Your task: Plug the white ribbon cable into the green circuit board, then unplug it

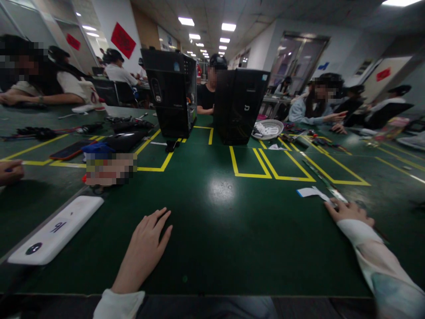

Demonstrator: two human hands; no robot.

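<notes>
My left hand (146, 246) lies palm down on the green tabletop (239, 248), its fingers stretched out and nothing in them. Further right, my right hand (352, 215) rests on the table with fingers apart. Its fingertips reach the end of a white flat strip (308, 192) with a blue tip, like a ribbon cable; whether they press on it is hard to see. Just past these fingers runs a thin, shiny strip (337, 192). Left of my left hand lies a long white device (58, 232) with a round dark spot.
Two black computer towers (175, 93) stand upright at the far side; the left one's side is open. A white basket (268, 129) sits right of them. Yellow tape (252, 176) outlines rectangles. Dark cables, a blue item (99, 150) and another person's hand (11, 172) are at left.
</notes>
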